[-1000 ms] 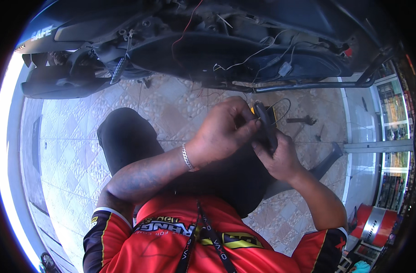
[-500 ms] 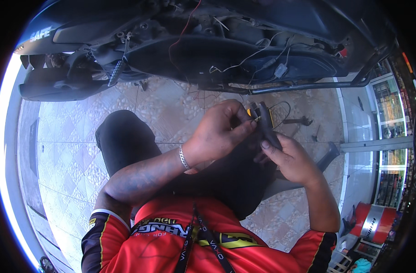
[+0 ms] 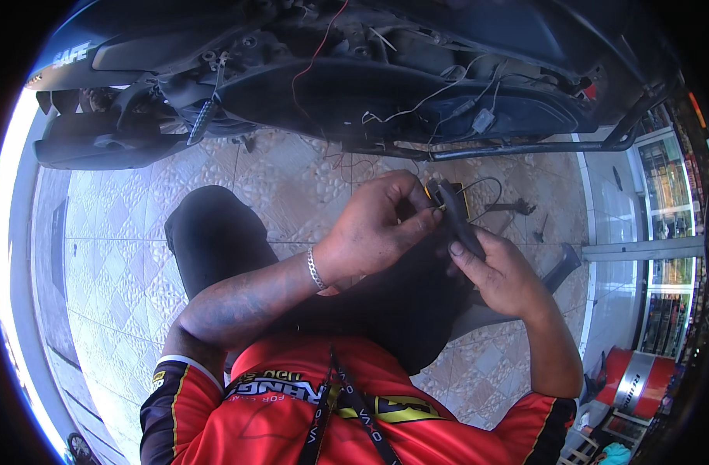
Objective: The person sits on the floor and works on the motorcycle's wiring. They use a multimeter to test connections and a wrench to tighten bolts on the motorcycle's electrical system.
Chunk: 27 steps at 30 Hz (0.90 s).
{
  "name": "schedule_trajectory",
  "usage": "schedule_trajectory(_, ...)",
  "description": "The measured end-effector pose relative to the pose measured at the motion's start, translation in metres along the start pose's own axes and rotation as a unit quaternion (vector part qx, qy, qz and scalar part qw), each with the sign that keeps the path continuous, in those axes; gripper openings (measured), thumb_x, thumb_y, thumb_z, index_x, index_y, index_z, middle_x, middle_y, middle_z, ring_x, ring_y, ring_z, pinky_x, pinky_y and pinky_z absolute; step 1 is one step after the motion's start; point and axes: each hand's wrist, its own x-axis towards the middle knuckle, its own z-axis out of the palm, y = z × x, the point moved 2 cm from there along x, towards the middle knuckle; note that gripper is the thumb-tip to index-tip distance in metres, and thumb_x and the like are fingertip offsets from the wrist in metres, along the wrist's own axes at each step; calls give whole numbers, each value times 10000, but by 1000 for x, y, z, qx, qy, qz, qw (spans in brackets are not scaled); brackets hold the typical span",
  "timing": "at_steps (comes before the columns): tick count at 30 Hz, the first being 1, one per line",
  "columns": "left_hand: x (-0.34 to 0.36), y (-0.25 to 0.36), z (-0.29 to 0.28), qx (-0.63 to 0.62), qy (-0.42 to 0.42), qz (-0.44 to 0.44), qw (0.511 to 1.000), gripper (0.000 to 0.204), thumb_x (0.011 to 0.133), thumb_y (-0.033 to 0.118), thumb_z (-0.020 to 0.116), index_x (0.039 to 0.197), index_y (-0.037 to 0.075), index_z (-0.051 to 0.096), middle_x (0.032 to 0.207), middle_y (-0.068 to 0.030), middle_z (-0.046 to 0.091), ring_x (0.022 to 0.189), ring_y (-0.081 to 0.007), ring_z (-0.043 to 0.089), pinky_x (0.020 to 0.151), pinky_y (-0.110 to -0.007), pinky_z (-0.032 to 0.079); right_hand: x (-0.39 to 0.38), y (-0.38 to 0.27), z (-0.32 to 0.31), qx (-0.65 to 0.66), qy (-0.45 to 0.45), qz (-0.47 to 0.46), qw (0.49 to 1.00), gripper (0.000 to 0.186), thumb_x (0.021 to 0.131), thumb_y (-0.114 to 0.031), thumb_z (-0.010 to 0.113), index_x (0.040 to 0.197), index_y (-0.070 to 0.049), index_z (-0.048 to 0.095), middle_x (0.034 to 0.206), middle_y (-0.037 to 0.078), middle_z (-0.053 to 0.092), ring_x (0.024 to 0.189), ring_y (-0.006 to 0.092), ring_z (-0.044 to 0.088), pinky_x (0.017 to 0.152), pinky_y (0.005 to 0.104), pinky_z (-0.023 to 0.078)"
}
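Note:
My left hand [image 3: 381, 221] is closed, thumb and forefinger pinching what looks like a thin wire [image 3: 441, 207], of which only a small pale end shows. My right hand [image 3: 494, 271] is wrapped round the handles of black pliers [image 3: 464, 229], whose upper end comes up beside the left fingertips. The jaws are too dark to make out. Just behind the pliers, a yellow-and-black device [image 3: 460, 203] is partly hidden, with a dark cable [image 3: 500, 194] looping from its side.
A dark motorcycle [image 3: 292, 101] with panels off spans the far side, loose wires and a white connector [image 3: 483, 120] hanging from it. A red wire [image 3: 296, 77] trails to the tiled floor [image 3: 122, 287]. A dark tool [image 3: 517, 207] lies right of the device. A red drum [image 3: 639, 381] stands lower right.
Both hands stay nearly in place, with the pliers shifted very slightly to the right. The view itself has moved a little.

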Motion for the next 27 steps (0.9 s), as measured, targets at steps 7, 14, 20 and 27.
schedule_trajectory(7, 0, -1, -1, -9, -10, -12, 1000, 144, 954, 85, 695, 894, 14, 584, 839, 4, 593, 728, -33, 523, 604, -221, 439, 1, 4, -2, -15, 19, -12, 1000, 310, 1052, -284, 541, 1176, -10, 616, 823, 115, 679, 763, 205, 668, 729, 345, 516)
schedule_trajectory(14, -1, -1, 0, -12, -8, -9, 1000, 145, 955, 80, 693, 897, 17, 576, 838, -1, 600, 733, -36, 531, 607, -224, 446, 1, 0, -5, -55, 23, -4, 998, 317, 1049, -291, 541, 1208, -25, 611, 785, 114, 649, 719, 214, 636, 703, 366, 502)
schedule_trajectory(20, -1, -2, 0, -23, -14, -30, 999, 151, 959, 78, 690, 897, 24, 562, 820, 8, 593, 726, -34, 530, 607, -222, 446, 2, -1, -6, -62, 23, -8, 998, 330, 1048, -303, 536, 1222, -31, 606, 786, 121, 652, 727, 224, 647, 710, 374, 505)
schedule_trajectory(27, -1, -1, 0, -34, -17, -25, 999, 156, 962, 84, 688, 899, 26, 558, 820, 10, 592, 724, -34, 530, 608, -219, 445, 3, 4, -7, -60, 19, 7, 998, 325, 1048, -300, 537, 1208, -26, 609, 805, 124, 662, 742, 226, 656, 726, 375, 509)
